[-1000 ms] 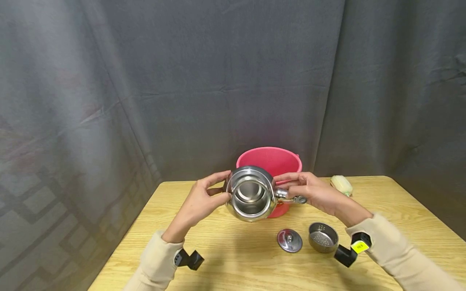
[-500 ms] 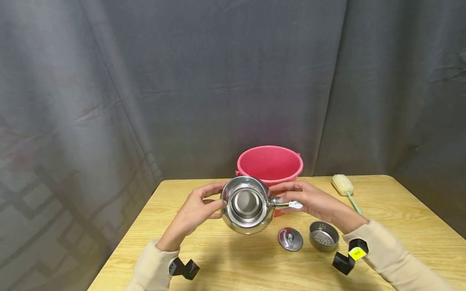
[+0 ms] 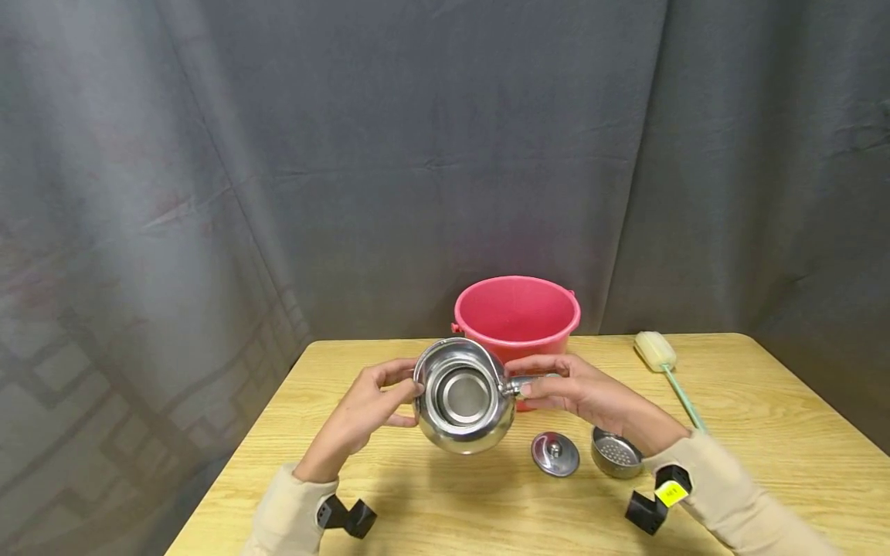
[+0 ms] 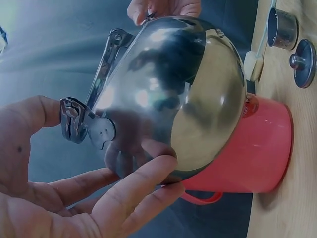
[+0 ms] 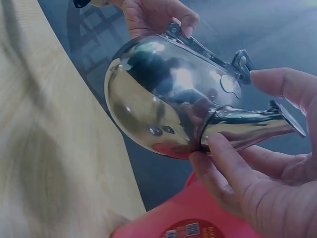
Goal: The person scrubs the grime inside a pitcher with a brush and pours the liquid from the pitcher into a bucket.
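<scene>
A shiny metal teapot (image 3: 445,432) is held above the table, its open mouth tilted toward me so the bare inside shows. My left hand (image 3: 368,405) grips its left side, thumb near the handle hinge and fingers (image 4: 141,186) along the belly. On the other side, my right hand (image 3: 577,390) holds it around the spout (image 5: 247,126), with fingertips under the spout's base. The round metal lid (image 3: 555,454) with a knob lies on the table below. Beside it sits a perforated metal strainer (image 3: 616,457), partly covered by the right wrist in the head view.
A pink bucket (image 3: 514,309) stands behind the teapot. At the back right lies a sponge brush (image 3: 655,351) with a pale green handle (image 3: 684,398). The wooden table (image 3: 334,502) ends before a grey curtain (image 3: 431,154).
Both hands have brought the teapot a little lower and leftward, turning its mouth more toward me. More of the bucket and the brush handle now shows.
</scene>
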Tool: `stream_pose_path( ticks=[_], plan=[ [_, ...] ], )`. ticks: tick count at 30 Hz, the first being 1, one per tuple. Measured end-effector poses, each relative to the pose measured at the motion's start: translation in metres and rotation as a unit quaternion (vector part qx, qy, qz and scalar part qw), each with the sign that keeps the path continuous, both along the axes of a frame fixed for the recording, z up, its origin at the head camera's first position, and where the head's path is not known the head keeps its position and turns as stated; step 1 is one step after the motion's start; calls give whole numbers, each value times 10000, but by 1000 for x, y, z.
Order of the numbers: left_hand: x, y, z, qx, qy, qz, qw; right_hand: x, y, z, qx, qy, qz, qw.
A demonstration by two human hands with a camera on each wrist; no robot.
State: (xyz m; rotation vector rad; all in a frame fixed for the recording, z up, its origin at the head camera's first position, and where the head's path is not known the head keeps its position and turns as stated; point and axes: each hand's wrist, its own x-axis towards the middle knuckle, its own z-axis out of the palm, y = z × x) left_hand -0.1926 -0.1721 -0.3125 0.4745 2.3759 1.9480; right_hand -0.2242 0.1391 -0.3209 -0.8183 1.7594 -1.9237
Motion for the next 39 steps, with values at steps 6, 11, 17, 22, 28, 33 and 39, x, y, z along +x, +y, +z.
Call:
stream_pose_path(
  ticks=[6,11,17,22,28,33,39],
  plan=[
    [0,-3,-4,18,-137,46,9999,3,-6,-8,92,-31,-300,9995],
    [0,-6,-8,90,-256,136,9995,5,-13,-17,70,152,-499,9986],
    [0,-9,-12,165,-347,262,9989,7,-21,-30,-131,193,-735,9970],
    [-1,-12,-16,170,-364,337,9986,10,-27,-39,-355,119,-871,9955],
    [-1,-12,-20,172,-394,444,9981,17,-35,-50,-292,140,-1269,9914],
    [-1,-13,-24,187,-454,619,9969,23,-49,-58,-302,-23,-1849,9823],
    [-3,-15,-29,250,-538,767,9953,28,-65,-66,-940,-424,-2108,9721]
  ],
)
